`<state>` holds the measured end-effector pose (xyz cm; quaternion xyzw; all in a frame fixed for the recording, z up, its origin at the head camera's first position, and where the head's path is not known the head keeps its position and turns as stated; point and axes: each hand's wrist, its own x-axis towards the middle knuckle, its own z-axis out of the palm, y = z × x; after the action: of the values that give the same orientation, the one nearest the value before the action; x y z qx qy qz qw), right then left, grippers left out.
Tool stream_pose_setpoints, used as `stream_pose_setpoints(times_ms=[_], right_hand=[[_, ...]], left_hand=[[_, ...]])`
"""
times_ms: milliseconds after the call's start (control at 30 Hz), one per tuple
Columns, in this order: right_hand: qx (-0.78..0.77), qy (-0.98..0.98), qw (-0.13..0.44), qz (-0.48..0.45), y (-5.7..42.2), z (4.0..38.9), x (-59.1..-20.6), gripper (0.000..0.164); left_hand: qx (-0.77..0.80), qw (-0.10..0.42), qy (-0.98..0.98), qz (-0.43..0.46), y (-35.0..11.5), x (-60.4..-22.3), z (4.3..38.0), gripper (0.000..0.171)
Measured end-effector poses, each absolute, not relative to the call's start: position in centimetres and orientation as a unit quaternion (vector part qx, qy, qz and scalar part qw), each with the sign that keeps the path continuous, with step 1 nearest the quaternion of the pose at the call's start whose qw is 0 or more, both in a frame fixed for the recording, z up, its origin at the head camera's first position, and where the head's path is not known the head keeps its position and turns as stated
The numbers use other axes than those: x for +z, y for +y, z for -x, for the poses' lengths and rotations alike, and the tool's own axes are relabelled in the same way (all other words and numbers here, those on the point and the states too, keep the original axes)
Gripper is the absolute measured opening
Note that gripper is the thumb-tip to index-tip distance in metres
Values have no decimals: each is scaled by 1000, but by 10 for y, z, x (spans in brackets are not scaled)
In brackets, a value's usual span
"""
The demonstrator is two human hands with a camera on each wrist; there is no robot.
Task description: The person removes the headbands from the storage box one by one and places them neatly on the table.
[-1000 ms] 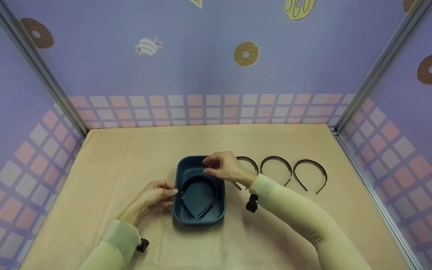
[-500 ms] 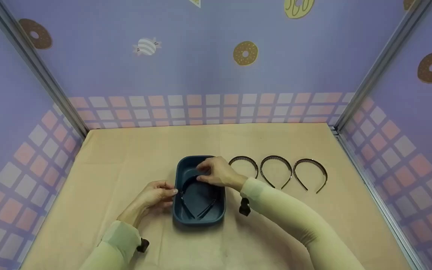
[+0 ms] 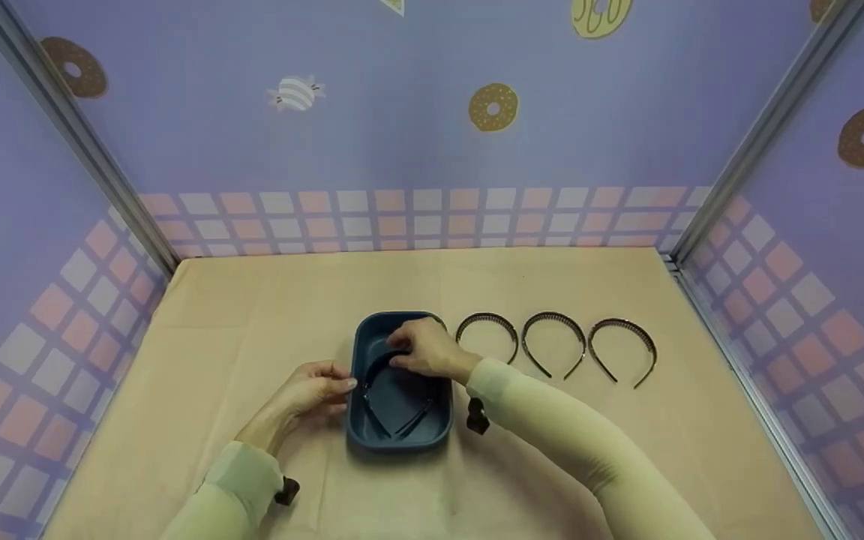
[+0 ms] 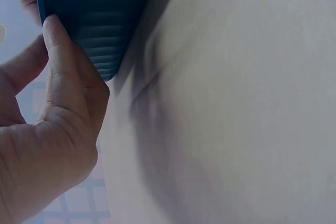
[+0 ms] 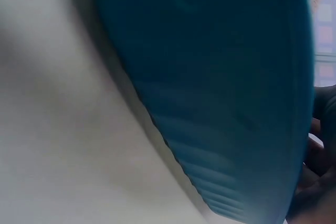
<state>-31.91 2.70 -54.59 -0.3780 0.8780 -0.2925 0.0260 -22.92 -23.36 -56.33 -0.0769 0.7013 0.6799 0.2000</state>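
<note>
A blue rectangular box (image 3: pixel 355 427) rests on the table, and a dark headband (image 3: pixel 368 409) lies inside it with its ends toward the near side. My left hand (image 3: pixel 312 390) holds the box's left rim, thumb on the edge and fingers against the outer wall; the left wrist view shows this hand (image 4: pixel 63 98) right at the rim. Over the box's right wall reaches my right hand (image 3: pixel 432 349), its thumb and fingers pinching the curved top of the headband and covering that part. In the right wrist view, the box wall (image 5: pixel 210 93) hides most of the fingers.
Right of the box, three similar toothed headbands lie in a row on the cloth-covered table (image 3: pixel 252 300): one nearest (image 3: pixel 488 316), a middle one (image 3: pixel 552 316), and a far one (image 3: pixel 646 341). Patterned walls enclose the table's back and sides.
My right hand has moved left and down, from above the box's right rim to the top of the headband inside. The left hand, box and headbands stay in place.
</note>
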Motion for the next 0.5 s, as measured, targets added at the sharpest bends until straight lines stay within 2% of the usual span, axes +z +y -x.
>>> stream_pose_setpoints(times_ms=[500], right_hand=[[-248, 903, 46, 349, 19, 325, -548, 18]], left_hand=[[679, 194, 703, 81, -233, -564, 230, 12]])
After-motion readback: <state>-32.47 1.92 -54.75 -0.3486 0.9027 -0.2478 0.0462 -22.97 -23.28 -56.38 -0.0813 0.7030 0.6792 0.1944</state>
